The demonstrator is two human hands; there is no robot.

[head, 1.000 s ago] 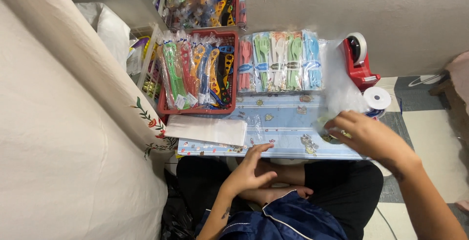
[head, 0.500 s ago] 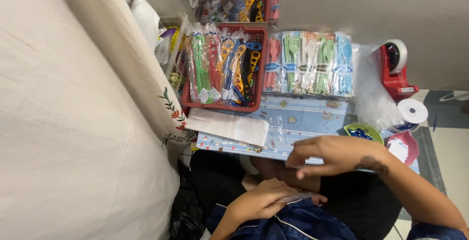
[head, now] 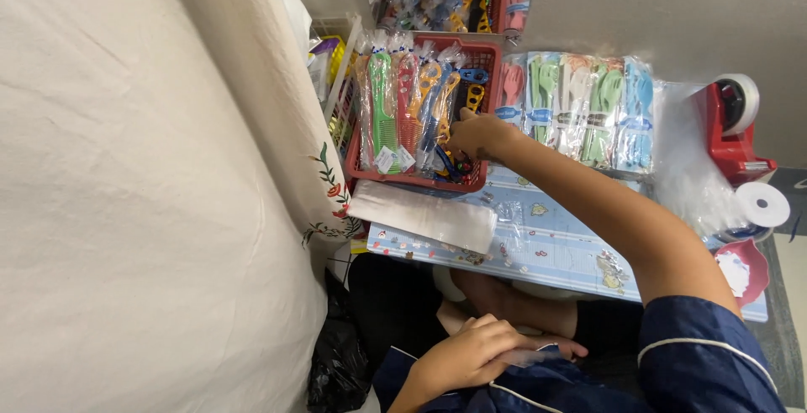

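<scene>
Your right hand reaches into the red basket, fingers curled around the packaged combs; the grip itself is hidden. Your left hand rests loosely open on your lap, touching a clear wrapper.

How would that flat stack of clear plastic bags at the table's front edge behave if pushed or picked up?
The clear plastic bags look thin and lie flat, so probably floppy, drooping when lifted. Their glossy film suggests the sheets would likely slide apart when pushed. One corner seems to overhang the patterned table, so a nudge might drop it. Likely very light.
</scene>
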